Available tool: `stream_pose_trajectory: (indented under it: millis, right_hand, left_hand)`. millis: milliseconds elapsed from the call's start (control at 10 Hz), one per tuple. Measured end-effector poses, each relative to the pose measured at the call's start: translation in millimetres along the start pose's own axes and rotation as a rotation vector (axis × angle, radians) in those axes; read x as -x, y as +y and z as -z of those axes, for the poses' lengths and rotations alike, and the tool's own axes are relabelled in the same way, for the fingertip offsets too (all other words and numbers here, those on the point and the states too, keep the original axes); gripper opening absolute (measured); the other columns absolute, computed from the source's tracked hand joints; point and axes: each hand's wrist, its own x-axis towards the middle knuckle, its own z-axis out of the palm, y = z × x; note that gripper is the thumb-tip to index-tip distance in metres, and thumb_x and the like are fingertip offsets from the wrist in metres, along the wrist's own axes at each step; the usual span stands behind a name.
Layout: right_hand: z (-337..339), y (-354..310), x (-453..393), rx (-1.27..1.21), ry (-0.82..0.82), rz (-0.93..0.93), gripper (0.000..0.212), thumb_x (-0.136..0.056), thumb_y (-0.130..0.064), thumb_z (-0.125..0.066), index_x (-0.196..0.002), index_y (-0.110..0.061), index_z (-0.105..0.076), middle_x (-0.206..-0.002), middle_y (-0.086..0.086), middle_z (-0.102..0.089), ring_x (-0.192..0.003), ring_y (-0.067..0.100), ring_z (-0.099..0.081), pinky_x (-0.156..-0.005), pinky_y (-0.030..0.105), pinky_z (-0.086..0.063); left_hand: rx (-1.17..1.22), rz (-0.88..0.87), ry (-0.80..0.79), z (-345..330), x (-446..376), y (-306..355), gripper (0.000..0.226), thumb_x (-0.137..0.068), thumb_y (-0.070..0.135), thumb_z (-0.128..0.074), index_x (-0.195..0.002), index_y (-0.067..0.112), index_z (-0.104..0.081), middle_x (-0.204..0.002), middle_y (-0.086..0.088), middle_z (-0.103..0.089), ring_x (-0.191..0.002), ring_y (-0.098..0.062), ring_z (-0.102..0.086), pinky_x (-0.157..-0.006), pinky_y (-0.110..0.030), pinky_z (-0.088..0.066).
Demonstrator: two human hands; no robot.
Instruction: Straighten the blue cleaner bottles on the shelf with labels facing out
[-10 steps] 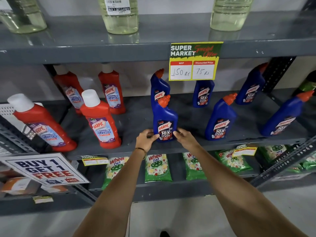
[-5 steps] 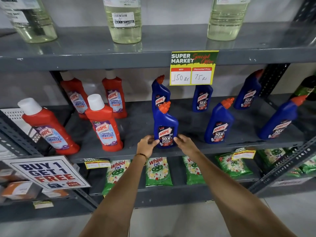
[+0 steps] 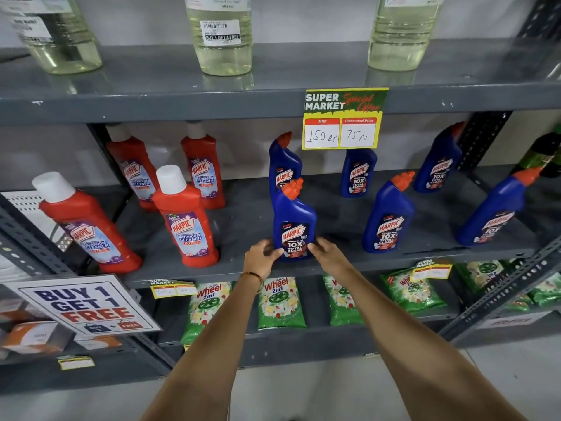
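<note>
Several blue cleaner bottles with orange caps stand on the grey middle shelf (image 3: 243, 220). The front blue bottle (image 3: 293, 217) stands upright near the shelf's front edge with its label facing me. My left hand (image 3: 260, 259) grips its lower left side and my right hand (image 3: 327, 254) grips its lower right side. Right behind it stands a second blue bottle (image 3: 284, 161). Further right are a blue bottle under the price sign (image 3: 358, 171), a front one (image 3: 388, 217), a back one (image 3: 438, 165) and a far-right one (image 3: 494, 214), all with labels facing out.
Several red cleaner bottles (image 3: 185, 220) stand on the left of the same shelf. A yellow price sign (image 3: 343, 118) hangs from the shelf above, which carries clear bottles (image 3: 221, 34). Green detergent packs (image 3: 280, 302) lie on the shelf below. A "buy 1 get 1 free" sign (image 3: 85, 303) is at left.
Both hands have stayed on the front blue bottle's base. The camera has tilted slightly upward, so everything sits lower in view; the bottle looks unmoved on the shelf.
</note>
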Motion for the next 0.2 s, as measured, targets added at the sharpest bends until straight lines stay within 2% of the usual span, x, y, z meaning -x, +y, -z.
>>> stream_pose_trajectory:
  millis: [100,200]
  right_hand:
    - [-3.5,2.2,6.0,0.106,0.057,0.024,0.036,-0.093,-0.031,-0.049,-0.121,-0.009,-0.051,-0.121,0.013,-0.061,-0.111,0.026,-0.057,-0.085,0.033,-0.045]
    - [-6.9,4.2,22.0,0.261,0.166,0.100,0.048,-0.093,-0.030,-0.050,-0.134,-0.006,-0.041,-0.134,0.017,-0.053,-0.123,0.031,-0.050,-0.098,0.039,-0.043]
  left_hand:
    - [-0.062,0.015,0.036,-0.7,3.8,-2.3,0.054,-0.081,0.029,-0.064,-0.126,0.006,-0.047,-0.129,-0.015,-0.057,-0.118,-0.028,-0.053,-0.101,-0.041,-0.044]
    - [-0.211,-0.052,0.087,-0.7,18.5,-2.1,0.055,-0.086,0.034,-0.056,-0.132,0.010,-0.040,-0.131,-0.016,-0.055,-0.120,-0.031,-0.051,-0.100,-0.042,-0.043]
